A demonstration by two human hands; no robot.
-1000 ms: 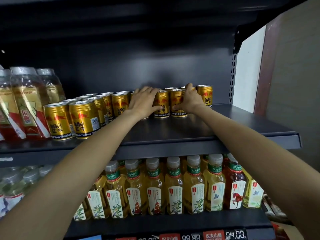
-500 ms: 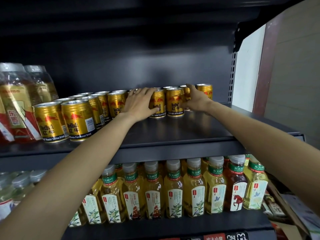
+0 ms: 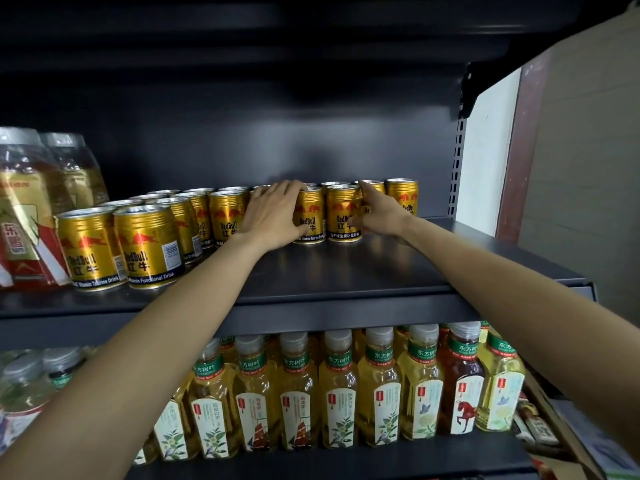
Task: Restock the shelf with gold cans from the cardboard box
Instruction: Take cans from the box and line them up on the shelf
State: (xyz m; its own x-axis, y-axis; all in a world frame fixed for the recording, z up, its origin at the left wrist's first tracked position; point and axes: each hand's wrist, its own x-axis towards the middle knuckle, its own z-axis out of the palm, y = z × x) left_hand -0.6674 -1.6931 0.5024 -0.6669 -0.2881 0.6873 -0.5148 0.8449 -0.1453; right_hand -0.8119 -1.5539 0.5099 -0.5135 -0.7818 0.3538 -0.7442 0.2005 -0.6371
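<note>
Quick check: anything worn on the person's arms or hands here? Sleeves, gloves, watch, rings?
Nothing visible. Both forearms are bare up to the frame edge, with no sleeves showing. The left hand and right hand have no gloves, and no watch, bracelet or ring shows.

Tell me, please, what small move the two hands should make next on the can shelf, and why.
Probably let go and draw both hands back. The left hand and right hand rest on gold cans that already stand upright at the back of the shelf, in line with the row. The front of the shelf lies bare for more cans.
</note>
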